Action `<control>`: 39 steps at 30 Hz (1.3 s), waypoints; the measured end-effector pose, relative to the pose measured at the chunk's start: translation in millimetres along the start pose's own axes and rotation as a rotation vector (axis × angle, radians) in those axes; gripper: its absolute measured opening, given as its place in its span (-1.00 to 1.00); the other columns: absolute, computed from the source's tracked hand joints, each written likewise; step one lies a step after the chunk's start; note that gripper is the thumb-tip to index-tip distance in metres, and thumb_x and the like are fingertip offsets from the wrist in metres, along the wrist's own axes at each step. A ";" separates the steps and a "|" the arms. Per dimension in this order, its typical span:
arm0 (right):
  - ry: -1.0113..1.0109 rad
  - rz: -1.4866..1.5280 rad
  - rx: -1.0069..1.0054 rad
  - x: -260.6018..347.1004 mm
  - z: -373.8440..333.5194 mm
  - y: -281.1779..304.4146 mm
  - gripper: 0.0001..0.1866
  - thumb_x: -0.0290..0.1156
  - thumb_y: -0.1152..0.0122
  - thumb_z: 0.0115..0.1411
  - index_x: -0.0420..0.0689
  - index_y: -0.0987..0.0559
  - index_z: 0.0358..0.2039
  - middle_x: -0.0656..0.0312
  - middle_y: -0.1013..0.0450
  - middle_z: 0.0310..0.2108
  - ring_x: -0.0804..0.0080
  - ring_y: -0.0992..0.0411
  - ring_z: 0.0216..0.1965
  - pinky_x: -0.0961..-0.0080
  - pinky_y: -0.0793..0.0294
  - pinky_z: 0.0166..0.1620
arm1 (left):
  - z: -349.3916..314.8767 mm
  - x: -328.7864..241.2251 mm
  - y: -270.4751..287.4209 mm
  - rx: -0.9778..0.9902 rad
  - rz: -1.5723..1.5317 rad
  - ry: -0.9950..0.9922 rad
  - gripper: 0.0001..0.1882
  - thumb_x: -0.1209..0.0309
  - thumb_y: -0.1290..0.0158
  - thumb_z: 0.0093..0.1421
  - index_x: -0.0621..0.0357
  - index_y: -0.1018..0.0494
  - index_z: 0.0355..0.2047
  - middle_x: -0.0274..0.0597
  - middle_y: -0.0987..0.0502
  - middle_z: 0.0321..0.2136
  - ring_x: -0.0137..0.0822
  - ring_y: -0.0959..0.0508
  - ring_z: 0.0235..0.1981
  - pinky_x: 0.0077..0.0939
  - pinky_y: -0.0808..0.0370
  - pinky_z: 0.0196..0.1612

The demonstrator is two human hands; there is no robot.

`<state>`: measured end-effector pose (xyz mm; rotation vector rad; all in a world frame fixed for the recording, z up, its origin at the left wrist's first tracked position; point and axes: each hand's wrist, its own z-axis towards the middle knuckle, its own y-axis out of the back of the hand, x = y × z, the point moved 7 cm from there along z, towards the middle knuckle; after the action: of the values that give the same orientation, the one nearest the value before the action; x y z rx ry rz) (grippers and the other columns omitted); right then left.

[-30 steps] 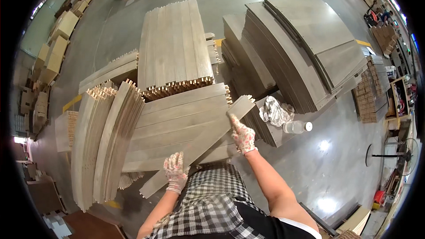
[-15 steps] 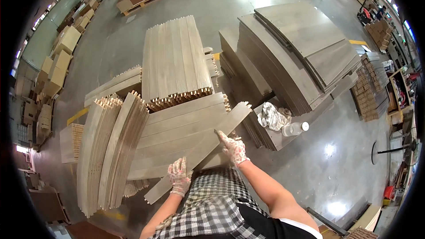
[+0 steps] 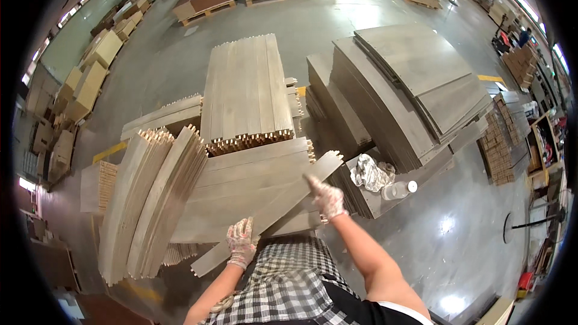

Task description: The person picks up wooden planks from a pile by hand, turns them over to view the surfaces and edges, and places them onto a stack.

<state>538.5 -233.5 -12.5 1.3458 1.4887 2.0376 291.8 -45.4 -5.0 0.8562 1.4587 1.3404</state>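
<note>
A long grey-brown wooden plank (image 3: 274, 207) lies slantwise over a flat stack of like planks (image 3: 241, 189) in front of me. My left hand (image 3: 241, 242), in a patterned glove, grips the plank near its lower end. My right hand (image 3: 327, 197), also gloved, rests on the plank's upper part with a finger stretched out. The plank's notched far end (image 3: 330, 159) reaches past the stack's right edge.
A tall stack of planks (image 3: 244, 93) stands behind, upright leaning planks (image 3: 153, 195) at left, large stacks of wide boards (image 3: 409, 90) at right. A crumpled plastic wrap (image 3: 370, 173) and a bottle (image 3: 398, 190) lie on a low board. Pallets and cardboard boxes line the far floor.
The view has tilted and the stacks sit lower in the picture. My right hand has slid down along the slanted plank toward me. My left hand keeps its hold near the lower end.
</note>
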 end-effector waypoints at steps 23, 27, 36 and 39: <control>0.036 0.145 -0.364 -56.0 8.4 38.5 -0.46 -0.53 -0.01 0.23 0.14 -0.33 0.22 0.03 -0.54 -0.29 0.21 -0.46 -0.45 0.30 -0.43 -0.34 | -64.6 98.9 4.3 -0.161 0.032 0.492 -0.30 0.24 -0.07 0.12 0.18 -0.15 0.24 0.08 -0.32 0.11 0.03 -0.27 0.16 -0.11 -0.11 0.23; 0.185 0.233 0.031 83.6 -61.6 -57.4 -0.44 -0.65 -0.03 0.15 0.09 -0.41 0.16 0.12 -0.55 -0.18 0.33 -0.52 -0.30 0.40 -0.48 -0.16 | -120.2 155.4 14.3 -0.271 0.089 0.764 -0.36 0.26 -0.05 0.17 0.15 -0.16 0.23 0.08 -0.31 0.10 0.04 -0.28 0.13 -0.10 -0.14 0.21; -0.033 -0.059 -0.158 44.3 -37.0 -49.5 -0.37 -0.33 -0.29 0.09 0.10 -0.35 0.19 0.16 -0.52 -0.46 0.29 -0.41 -0.63 0.33 -0.43 -0.50 | -179.4 191.6 41.6 -0.491 -0.228 0.824 -0.44 0.36 0.01 0.22 0.14 -0.19 0.23 0.07 -0.31 0.12 0.01 -0.27 0.17 -0.14 -0.18 0.21; 0.255 0.261 0.035 123.6 -99.1 -126.8 -0.34 -0.36 -0.21 0.12 0.16 -0.25 0.25 0.14 -0.54 -0.38 0.27 -0.52 -0.49 0.33 -0.52 -0.38 | -179.7 208.2 47.7 -0.621 -0.423 0.880 -0.52 0.39 0.08 0.27 0.18 -0.22 0.20 0.04 -0.32 0.13 -0.03 -0.27 0.17 -0.20 -0.18 0.22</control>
<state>358.1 -154.4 -61.3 1.3997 1.5234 2.4358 52.6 98.6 -3.6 -0.4964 1.5584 1.7644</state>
